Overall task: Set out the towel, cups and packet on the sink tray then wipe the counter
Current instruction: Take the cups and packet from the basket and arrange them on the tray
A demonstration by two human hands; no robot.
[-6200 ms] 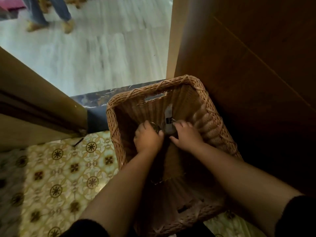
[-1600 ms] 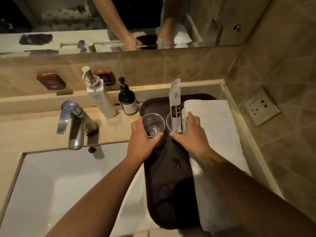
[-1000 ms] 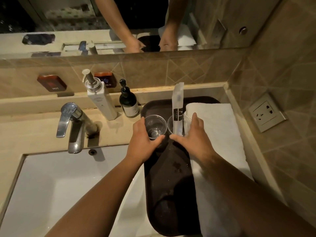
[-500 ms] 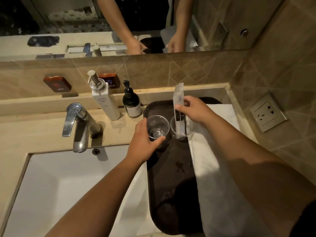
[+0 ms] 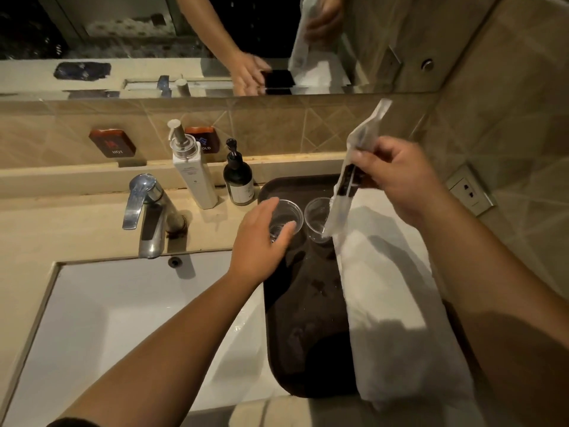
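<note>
A dark oval tray [image 5: 303, 318] lies on the counter right of the basin. A folded white towel [image 5: 391, 303] covers its right side. Two clear plastic cups stand side by side at the tray's far end. My left hand [image 5: 258, 241] is around the left cup [image 5: 284, 215], with fingers loosely curled on it. My right hand [image 5: 397, 177] pinches a long white packet [image 5: 354, 171] with a dark label, held tilted above the tray. The packet's lower end dips into the right cup [image 5: 317, 217].
A white basin [image 5: 123, 328] and chrome tap [image 5: 146, 211] lie to the left. A white pump bottle [image 5: 192, 171] and a dark pump bottle [image 5: 238, 180] stand against the back ledge. A mirror runs above; a wall socket [image 5: 471, 191] sits right.
My right hand has gripped the packet and lifted and tilted it to the right, so it no longer stands upright in the cup. My left hand's grip on the left cup has loosened.
</note>
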